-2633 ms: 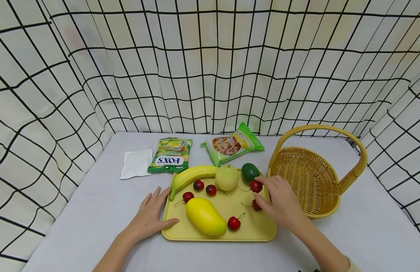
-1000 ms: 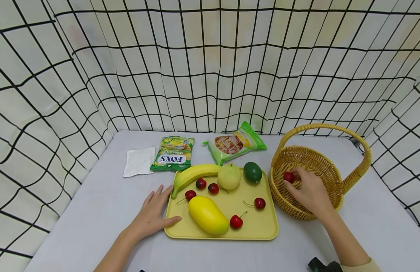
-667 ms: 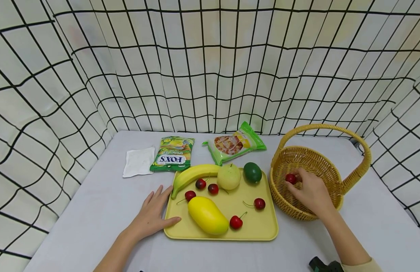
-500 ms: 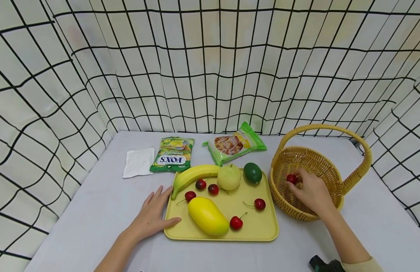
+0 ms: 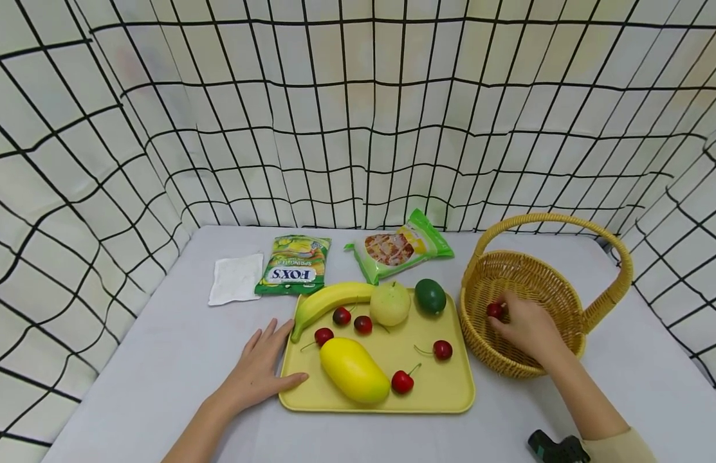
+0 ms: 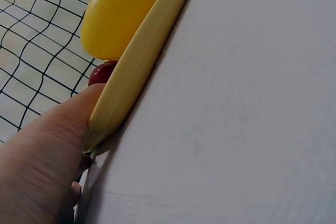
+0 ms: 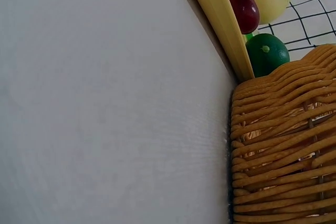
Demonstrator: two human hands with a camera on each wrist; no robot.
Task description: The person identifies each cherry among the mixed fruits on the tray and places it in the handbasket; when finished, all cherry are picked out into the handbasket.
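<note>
1. Right hand (image 5: 528,329) pinches a cherry (image 5: 494,310) inside the basket (image 5: 608,302); placing seems nearly done, release remaining.
2. Left hand (image 5: 255,373), fingers spread, touches the tray (image 5: 441,389).
3. Five other cherries (image 5: 402,382) lie there.

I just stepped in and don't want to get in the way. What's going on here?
A person is handling fruit. Their right grip pinches a red cherry inside the wicker basket, while their left grip rests on the left edge of the yellow tray. Five other cherries lie on that tray, along with a banana, a mango, a pale round fruit and a dark green one. Two snack packets lie behind it.
</note>
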